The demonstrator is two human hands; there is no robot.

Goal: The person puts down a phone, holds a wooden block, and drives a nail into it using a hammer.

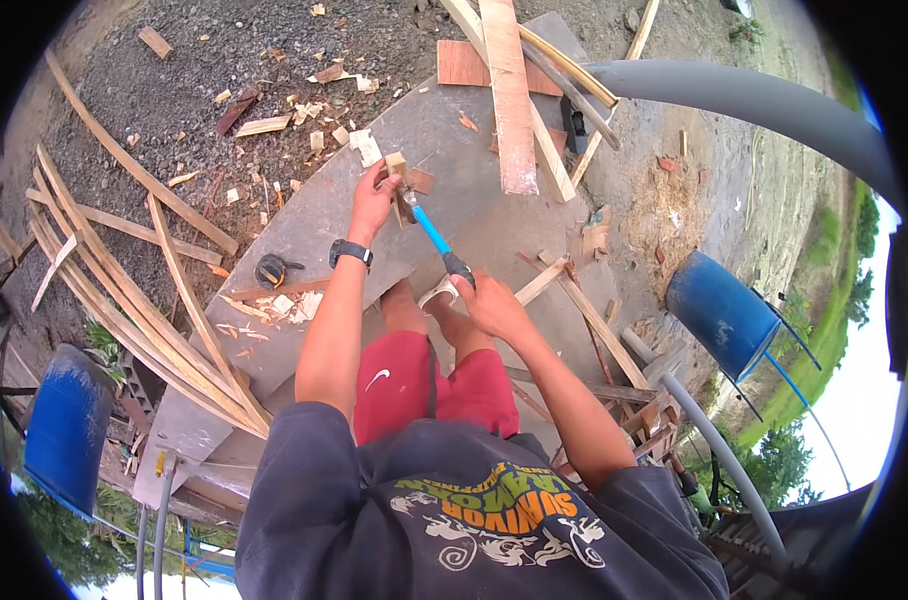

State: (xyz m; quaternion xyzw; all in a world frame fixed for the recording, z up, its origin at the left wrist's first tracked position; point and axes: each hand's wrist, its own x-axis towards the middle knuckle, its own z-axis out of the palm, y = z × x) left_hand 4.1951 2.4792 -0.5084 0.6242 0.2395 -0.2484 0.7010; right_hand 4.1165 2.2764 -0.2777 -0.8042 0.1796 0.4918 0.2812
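My left hand grips the upper part of a short wooden block, which stands tilted over the concrete slab. In my right hand is the black grip of a blue-shafted hand tool. Its small metal head meets or nearly meets the block just below my left fingers. Whether that head is a hammer's or a hatchet's I cannot tell. A reddish scrap of board lies beside the block. Off to the left, a tape measure rests on the slab near pale wood chips.
Long wooden strips lie to my left. Ahead, a reddish plank crosses other lumber. A grey pipe curves across the upper right. Blue plastic drums stand at right and left. Wood scraps litter the gravel.
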